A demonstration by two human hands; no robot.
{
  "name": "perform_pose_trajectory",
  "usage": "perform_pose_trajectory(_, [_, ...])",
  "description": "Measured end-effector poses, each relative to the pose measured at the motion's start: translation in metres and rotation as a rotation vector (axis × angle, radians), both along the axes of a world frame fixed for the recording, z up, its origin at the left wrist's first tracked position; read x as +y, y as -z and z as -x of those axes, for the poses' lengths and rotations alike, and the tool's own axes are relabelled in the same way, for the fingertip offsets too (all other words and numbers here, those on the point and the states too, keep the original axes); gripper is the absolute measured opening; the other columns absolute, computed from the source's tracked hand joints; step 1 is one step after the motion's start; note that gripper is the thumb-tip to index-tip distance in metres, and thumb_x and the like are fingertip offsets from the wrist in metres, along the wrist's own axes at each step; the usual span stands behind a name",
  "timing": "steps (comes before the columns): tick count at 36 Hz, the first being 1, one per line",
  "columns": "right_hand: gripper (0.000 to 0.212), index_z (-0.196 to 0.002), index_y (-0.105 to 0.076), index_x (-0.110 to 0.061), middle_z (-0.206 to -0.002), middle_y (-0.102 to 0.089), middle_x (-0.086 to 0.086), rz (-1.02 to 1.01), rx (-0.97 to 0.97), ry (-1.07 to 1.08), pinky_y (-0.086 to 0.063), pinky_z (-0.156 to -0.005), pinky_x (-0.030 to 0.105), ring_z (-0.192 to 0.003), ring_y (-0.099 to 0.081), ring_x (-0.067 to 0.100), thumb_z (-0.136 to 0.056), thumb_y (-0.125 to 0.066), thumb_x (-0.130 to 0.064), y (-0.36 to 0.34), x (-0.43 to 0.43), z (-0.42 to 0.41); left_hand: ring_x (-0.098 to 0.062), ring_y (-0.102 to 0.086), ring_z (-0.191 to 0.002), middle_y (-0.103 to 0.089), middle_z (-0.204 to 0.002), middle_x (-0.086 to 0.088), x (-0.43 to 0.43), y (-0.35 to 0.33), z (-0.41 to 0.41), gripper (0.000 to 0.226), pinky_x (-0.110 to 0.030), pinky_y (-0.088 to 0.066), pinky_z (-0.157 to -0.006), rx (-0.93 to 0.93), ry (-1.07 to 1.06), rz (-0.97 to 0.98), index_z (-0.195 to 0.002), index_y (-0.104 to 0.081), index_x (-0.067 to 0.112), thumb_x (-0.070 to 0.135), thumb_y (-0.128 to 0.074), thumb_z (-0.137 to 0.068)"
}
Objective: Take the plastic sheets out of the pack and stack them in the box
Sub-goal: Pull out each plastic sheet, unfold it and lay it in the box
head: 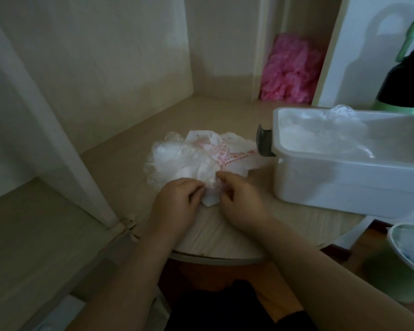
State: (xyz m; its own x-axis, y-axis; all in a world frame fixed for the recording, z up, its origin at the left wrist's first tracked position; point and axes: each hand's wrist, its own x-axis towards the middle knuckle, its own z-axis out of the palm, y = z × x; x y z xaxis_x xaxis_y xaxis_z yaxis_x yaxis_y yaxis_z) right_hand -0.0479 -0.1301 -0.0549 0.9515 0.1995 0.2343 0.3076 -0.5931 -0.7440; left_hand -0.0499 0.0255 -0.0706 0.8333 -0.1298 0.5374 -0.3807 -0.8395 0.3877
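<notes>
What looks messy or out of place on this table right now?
The pack is crumpled, with clear plastic sheets bulging loosely out of its left end. In the box, one sheet pokes above the far rim instead of lying flat.

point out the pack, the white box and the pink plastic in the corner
pack (227, 154): head view, on its red-printed wrapper
white box (344, 185): head view, on its front wall
pink plastic (289, 68): head view, middle of the crumpled heap

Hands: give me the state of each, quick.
Left hand: fingers curled, pinching the near edge of the pack.
Right hand: thumb and finger pinching the same near edge of the pack.
</notes>
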Motion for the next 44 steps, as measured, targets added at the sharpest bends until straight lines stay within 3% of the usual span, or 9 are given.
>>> perform_pose_trajectory(5, [0.054,-0.144,-0.034,-0.024,-0.138,-0.049,0.004,-0.011,-0.037,-0.041,-0.037,-0.097,0.022,-0.119,-0.05,0.014,-0.094,-0.048,-0.011,0.007,-0.003,-0.002,-0.018,-0.06,-0.074,-0.068,-0.081,0.0,-0.001,0.003,0.003,0.025,-0.027,-0.043,-0.066,-0.093,-0.027,-0.076,-0.085,-0.07,0.014,0.028,-0.05,-0.089])
perform_pose_trajectory(10, [0.054,-0.144,-0.036,-0.028,-0.13,-0.051,0.005,0.094,-0.151,-0.108,-0.035,-0.087,0.02,-0.106,-0.049,0.011,-0.093,-0.051,-0.017,0.013,-0.002,-0.004,-0.005,-0.043,-0.07,-0.056,-0.078,0.005,-0.005,0.002,0.007,0.019,-0.015,-0.032,-0.061,-0.16,-0.028,0.002,-0.081,-0.058,0.015,0.026,-0.047,-0.092])
perform_pose_trajectory(14, [0.052,-0.142,-0.04,-0.025,-0.128,-0.051,0.003,0.095,-0.179,-0.11,-0.039,-0.085,0.021,-0.104,-0.049,0.011,-0.092,-0.055,-0.027,0.017,-0.001,-0.008,-0.014,-0.055,-0.084,-0.061,-0.093,-0.003,-0.008,0.0,0.007,0.022,-0.028,-0.046,-0.071,-0.144,-0.034,0.013,-0.096,-0.059,0.011,0.028,-0.045,-0.093])
perform_pose_trajectory(17, [0.054,-0.141,-0.039,-0.022,-0.129,-0.052,0.002,0.032,-0.162,-0.079,-0.045,-0.091,0.028,-0.107,-0.053,0.013,-0.091,-0.057,-0.025,0.017,-0.003,-0.009,-0.021,-0.057,-0.104,-0.062,-0.114,-0.006,-0.006,0.001,0.004,0.034,-0.025,-0.039,-0.078,-0.018,-0.118,0.009,-0.118,-0.056,0.01,0.03,-0.056,-0.091])
perform_pose_trajectory(23, [0.058,-0.144,-0.037,-0.021,-0.132,-0.051,0.005,0.013,-0.138,-0.09,-0.045,-0.095,0.032,-0.108,-0.054,0.016,-0.089,-0.057,-0.02,0.019,-0.003,-0.01,-0.021,-0.065,-0.063,-0.07,-0.072,-0.002,-0.005,-0.001,0.009,0.031,-0.029,-0.049,-0.054,-0.097,-0.076,-0.16,-0.079,-0.073,0.014,0.027,-0.046,-0.086])
perform_pose_trajectory(29, [0.056,-0.142,-0.037,-0.027,-0.124,-0.052,-0.001,0.011,-0.154,-0.094,-0.046,-0.084,0.026,-0.092,-0.051,0.007,-0.09,-0.057,-0.033,0.017,-0.003,-0.01,-0.002,-0.062,-0.07,-0.07,-0.077,0.006,-0.001,-0.008,0.01,0.001,-0.019,-0.048,-0.07,-0.096,-0.012,0.141,-0.08,-0.073,0.015,0.015,-0.074,-0.081])
perform_pose_trajectory(36, [0.038,-0.13,-0.055,-0.023,-0.123,-0.054,-0.001,-0.063,-0.186,-0.079,-0.041,-0.085,0.016,-0.101,-0.052,0.008,-0.092,-0.058,-0.027,0.008,-0.002,-0.008,0.01,-0.053,-0.093,-0.063,-0.088,0.017,-0.007,-0.026,0.012,0.023,0.0,-0.033,-0.08,0.103,0.128,0.388,-0.074,-0.061,0.033,0.014,-0.07,-0.083])
perform_pose_trajectory(39, [0.026,-0.117,-0.066,-0.016,-0.111,-0.06,0.0,-0.058,-0.226,-0.089,-0.036,-0.08,0.006,-0.097,-0.051,0.005,-0.093,-0.056,-0.019,-0.003,-0.001,-0.009,0.009,-0.052,-0.105,-0.06,-0.104,0.02,-0.008,-0.031,0.011,0.02,-0.004,-0.034,-0.086,0.179,0.145,0.519,-0.087,-0.061,0.038,0.021,-0.072,-0.081])
perform_pose_trajectory(44, [0.017,-0.1,-0.066,-0.017,-0.093,-0.066,-0.006,-0.287,-0.094,-0.086,-0.05,-0.072,0.013,-0.084,-0.061,0.003,-0.096,-0.051,-0.022,-0.032,0.001,-0.008,0.002,-0.043,-0.122,-0.046,-0.132,0.02,-0.006,-0.028,0.012,0.078,-0.007,-0.041,-0.087,0.325,0.101,0.561,-0.136,-0.038,0.035,0.033,-0.08,-0.07])
